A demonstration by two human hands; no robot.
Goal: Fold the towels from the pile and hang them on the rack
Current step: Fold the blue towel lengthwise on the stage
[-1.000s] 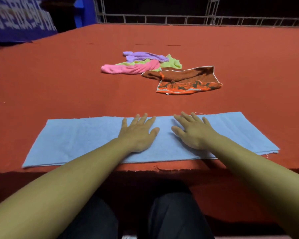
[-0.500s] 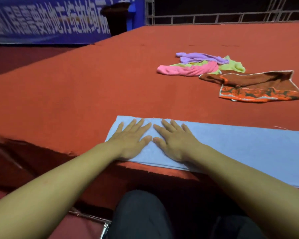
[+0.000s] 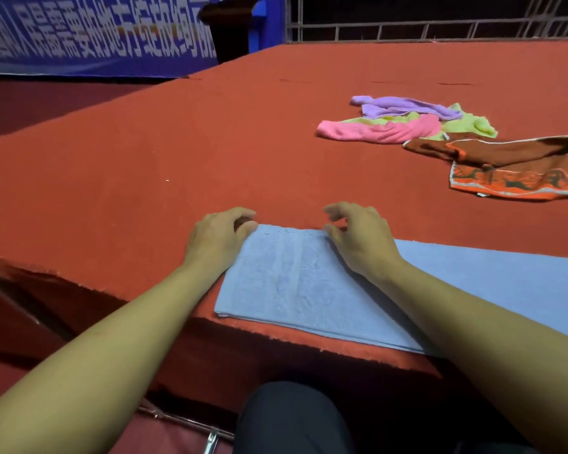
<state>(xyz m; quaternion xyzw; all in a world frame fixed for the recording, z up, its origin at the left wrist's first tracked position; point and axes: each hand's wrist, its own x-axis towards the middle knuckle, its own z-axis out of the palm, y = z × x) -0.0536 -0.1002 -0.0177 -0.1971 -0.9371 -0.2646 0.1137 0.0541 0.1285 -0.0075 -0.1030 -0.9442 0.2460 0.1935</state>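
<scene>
A light blue towel [image 3: 292,283] lies flat along the near edge of the red table [image 3: 177,158], folded lengthwise into a long strip. My left hand [image 3: 217,237] has curled fingers and pinches the towel's far left corner. My right hand [image 3: 361,240] is a little to the right, with its thumb and curled fingers closing on the far edge. The pile lies at the far right: a pink towel [image 3: 381,129], a purple towel [image 3: 407,106], a green towel [image 3: 469,124] and a brown-orange towel [image 3: 522,168]. No rack is in view.
The table's near edge drops off just in front of the towel, above my dark-trousered knee [image 3: 292,417]. A blue banner [image 3: 95,37] and a dark bin [image 3: 232,27] stand beyond the far left corner. A metal railing [image 3: 423,27] runs behind.
Both hands slid from flat on the towel's middle to its left end. Their fingers have curled at the far edge and corner. The view has turned left.
</scene>
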